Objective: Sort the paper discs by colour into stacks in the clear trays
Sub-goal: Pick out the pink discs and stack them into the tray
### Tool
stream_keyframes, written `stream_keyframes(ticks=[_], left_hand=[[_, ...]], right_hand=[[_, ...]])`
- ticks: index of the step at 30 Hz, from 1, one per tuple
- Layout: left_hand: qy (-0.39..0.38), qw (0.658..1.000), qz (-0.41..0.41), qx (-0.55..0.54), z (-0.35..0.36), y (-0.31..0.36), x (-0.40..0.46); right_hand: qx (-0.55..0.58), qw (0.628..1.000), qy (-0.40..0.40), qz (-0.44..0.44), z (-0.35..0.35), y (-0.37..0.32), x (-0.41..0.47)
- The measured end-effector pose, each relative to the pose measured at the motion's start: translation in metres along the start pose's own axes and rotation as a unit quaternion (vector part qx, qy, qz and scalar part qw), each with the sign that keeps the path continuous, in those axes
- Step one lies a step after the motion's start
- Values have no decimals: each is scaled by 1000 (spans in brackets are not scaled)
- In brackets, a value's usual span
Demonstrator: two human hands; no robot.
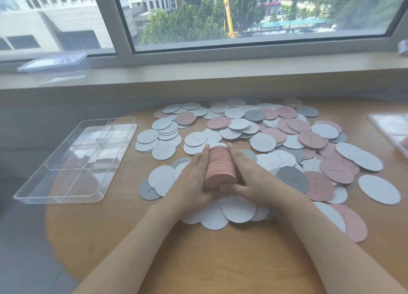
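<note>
Nearest the person, both forearms reach out over the round wooden table (220, 260) and meet at a thick stack of pink discs (218, 169). That stack stands on edge, its long axis running away from the person, and it is clamped from both sides: the left hand (194, 179) lies flat against its left face with fingers straight, the right hand (249, 176) presses the opposite face, its thumb tucked under the near end. So the stack sits squarely between the palms, resting on loose white discs (236, 209) below.

What the next move seems to turn on is direction: the divided clear tray (44, 194) lies to the left, apart from the pile, on the left hand's side, so the stack would likely have to travel leftward across the table.

Farther out, unsorted discs (265, 134) in white, grey and pink spread towards the windowsill (220, 73). A second clear tray (375, 121) shows at the right edge, and a clear container (55, 68) sits on the sill.
</note>
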State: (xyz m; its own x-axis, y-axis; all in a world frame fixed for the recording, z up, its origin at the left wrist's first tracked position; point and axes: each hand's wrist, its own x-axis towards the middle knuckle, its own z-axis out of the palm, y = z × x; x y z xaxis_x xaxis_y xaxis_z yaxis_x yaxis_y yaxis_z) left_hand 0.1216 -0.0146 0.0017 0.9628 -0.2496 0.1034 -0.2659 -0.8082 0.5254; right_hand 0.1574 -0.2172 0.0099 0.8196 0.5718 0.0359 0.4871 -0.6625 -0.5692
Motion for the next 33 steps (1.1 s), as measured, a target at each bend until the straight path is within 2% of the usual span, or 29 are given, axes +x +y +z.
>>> stream_keyframes(ticks=[9,18,21,25,30,33], left_hand=[[-88,995,13,46,-23,-2,3],[-62,997,-18,-41,-17,-13,0],[-64,998,-5,-9,-10,-16,0],[-19,1000,-8,-5,-6,-15,0],[71,987,-3,-146,-32,-10,-11],[118,976,-6,-185,-68,-15,-19]], right_hand=[[-65,998,-16,-10,2,4,5],[-49,998,-31,-10,-6,1,-2],[-38,998,-37,-17,-4,-2,2],[20,1000,3,-13,-8,0,3],[113,987,93,-62,-17,-26,9],[150,975,132,-93,-18,-60,27]])
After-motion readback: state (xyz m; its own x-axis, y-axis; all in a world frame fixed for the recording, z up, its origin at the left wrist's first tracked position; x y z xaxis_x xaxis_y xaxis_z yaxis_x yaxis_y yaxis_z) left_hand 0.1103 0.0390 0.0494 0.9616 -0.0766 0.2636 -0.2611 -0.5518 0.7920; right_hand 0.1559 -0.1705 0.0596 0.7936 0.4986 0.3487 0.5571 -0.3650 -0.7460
